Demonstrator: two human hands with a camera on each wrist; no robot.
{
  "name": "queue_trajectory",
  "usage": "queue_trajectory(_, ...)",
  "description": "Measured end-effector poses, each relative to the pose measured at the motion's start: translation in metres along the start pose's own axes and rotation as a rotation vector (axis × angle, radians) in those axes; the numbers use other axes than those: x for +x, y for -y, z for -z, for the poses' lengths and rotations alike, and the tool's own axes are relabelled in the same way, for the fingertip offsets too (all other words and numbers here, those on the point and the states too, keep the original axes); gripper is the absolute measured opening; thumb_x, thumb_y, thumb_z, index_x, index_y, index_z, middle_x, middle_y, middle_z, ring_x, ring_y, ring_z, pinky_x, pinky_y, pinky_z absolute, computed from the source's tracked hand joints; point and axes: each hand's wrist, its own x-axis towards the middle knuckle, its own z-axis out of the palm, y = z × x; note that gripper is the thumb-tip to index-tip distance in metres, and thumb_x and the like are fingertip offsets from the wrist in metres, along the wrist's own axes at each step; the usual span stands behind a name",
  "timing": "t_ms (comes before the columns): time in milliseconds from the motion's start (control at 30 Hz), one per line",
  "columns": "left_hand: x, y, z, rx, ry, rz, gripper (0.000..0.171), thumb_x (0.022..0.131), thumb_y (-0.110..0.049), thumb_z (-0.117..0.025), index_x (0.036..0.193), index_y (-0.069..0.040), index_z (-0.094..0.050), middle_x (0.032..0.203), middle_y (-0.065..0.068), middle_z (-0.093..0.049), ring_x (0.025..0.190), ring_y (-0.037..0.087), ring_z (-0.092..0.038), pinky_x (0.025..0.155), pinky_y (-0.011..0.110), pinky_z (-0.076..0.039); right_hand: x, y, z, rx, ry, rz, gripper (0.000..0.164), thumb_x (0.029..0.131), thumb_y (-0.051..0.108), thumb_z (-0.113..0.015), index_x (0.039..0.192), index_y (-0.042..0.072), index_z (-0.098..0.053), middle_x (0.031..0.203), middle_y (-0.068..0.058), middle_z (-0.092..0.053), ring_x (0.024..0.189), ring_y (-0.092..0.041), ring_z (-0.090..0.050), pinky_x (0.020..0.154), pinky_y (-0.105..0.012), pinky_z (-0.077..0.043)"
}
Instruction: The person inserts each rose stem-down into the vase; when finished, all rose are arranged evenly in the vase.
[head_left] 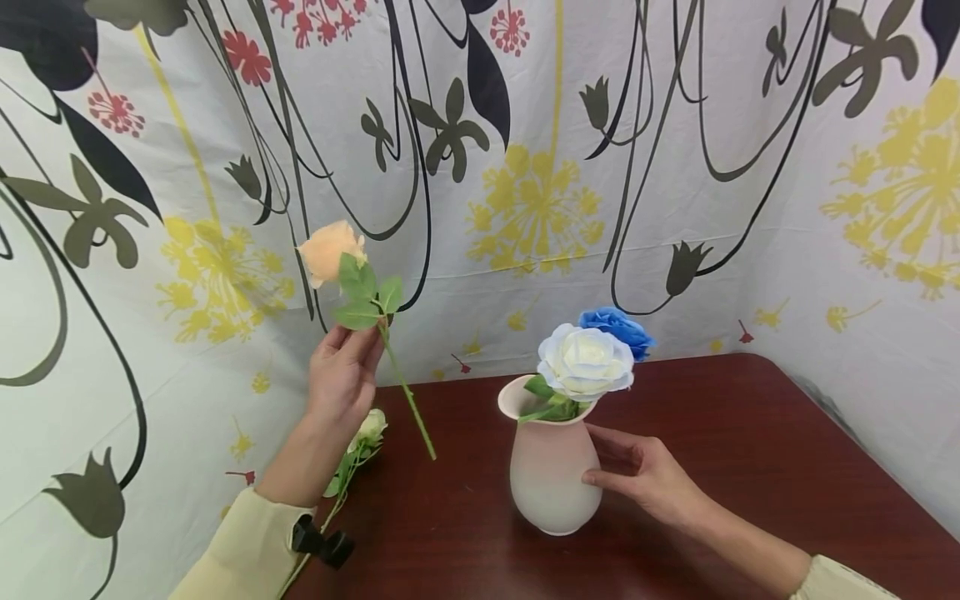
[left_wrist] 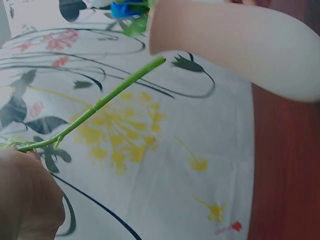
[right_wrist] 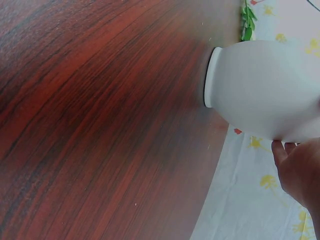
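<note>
My left hand (head_left: 343, 379) pinches the stem of a peach artificial rose (head_left: 332, 254) just below its leaves, in the air left of the vase. The bare green stem (left_wrist: 115, 94) slants down toward the vase, its cut end apart from the rim in the head view. A pink-to-white vase (head_left: 557, 479) stands upright on the table, holding a white rose (head_left: 585, 362) and a blue rose (head_left: 618, 329). My right hand (head_left: 656, 479) holds the vase's right side, thumb in front and fingers toward the back. In the right wrist view, fingertips (right_wrist: 278, 146) meet the vase wall.
Another pale, greenish-white rose (head_left: 370, 429) lies on the table at the left, partly behind my left forearm. The dark red wooden table (head_left: 720, 417) reaches back to a patterned cloth (head_left: 525, 108) hanging behind and at the sides. A black wrist strap (head_left: 322, 542) sits on my left sleeve.
</note>
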Motion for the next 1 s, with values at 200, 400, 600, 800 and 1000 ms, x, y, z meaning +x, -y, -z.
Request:
queue_trajectory(200,-0.003,0.0,-0.031,-0.077,0.013,-0.07,0.04,0.103,0.009,-0.061,0.141,-0.003,-0.062,0.13,0.011,-0.066,0.105,0.017,-0.074,0.102,0.029,-0.055,0.0,0.0,0.001,-0.006,-0.002,-0.002,0.066,0.097,0.019,-0.081,0.154,0.003,-0.054,0.151,-0.019,-0.058,0.13,-0.036,-0.065,0.094,-0.035,-0.061)
queue_trajectory(400,-0.01,0.003,-0.057,-0.113,0.053,-0.128,0.036,0.102,0.009,-0.063,0.136,-0.002,-0.065,0.128,0.012,-0.067,0.105,0.019,-0.074,0.101,0.03,-0.056,0.0,0.0,0.001,-0.01,-0.004,0.0,0.066,0.097,0.019,-0.081,0.154,0.003,-0.054,0.151,-0.019,-0.059,0.13,-0.036,-0.065,0.094,-0.035,-0.061)
queue_trajectory(600,-0.016,0.014,-0.073,-0.121,0.111,-0.192,0.028,0.102,0.011,-0.062,0.126,-0.001,-0.07,0.124,0.013,-0.069,0.108,0.022,-0.073,0.104,0.035,-0.055,0.0,-0.001,0.001,-0.004,-0.002,0.005,0.065,0.097,0.018,-0.081,0.154,0.003,-0.054,0.151,-0.019,-0.058,0.131,-0.037,-0.064,0.094,-0.034,-0.06)
queue_trajectory(800,-0.023,0.029,-0.08,-0.086,0.156,-0.199,0.027,0.102,0.013,-0.06,0.111,-0.007,-0.075,0.122,0.012,-0.071,0.109,0.022,-0.074,0.102,0.037,-0.056,0.001,-0.002,0.0,0.003,-0.011,0.004,0.064,0.096,0.017,-0.082,0.153,0.003,-0.055,0.151,-0.018,-0.059,0.13,-0.034,-0.065,0.095,-0.033,-0.06)
queue_trajectory(1000,-0.032,0.045,-0.076,0.052,0.239,-0.2,0.034,0.098,0.017,-0.064,0.1,-0.014,-0.078,0.112,0.006,-0.073,0.107,0.018,-0.073,0.099,0.038,-0.059,0.001,-0.002,-0.001,-0.003,-0.016,0.006,0.064,0.096,0.018,-0.082,0.153,0.004,-0.056,0.151,-0.016,-0.06,0.13,-0.032,-0.065,0.095,-0.034,-0.06)
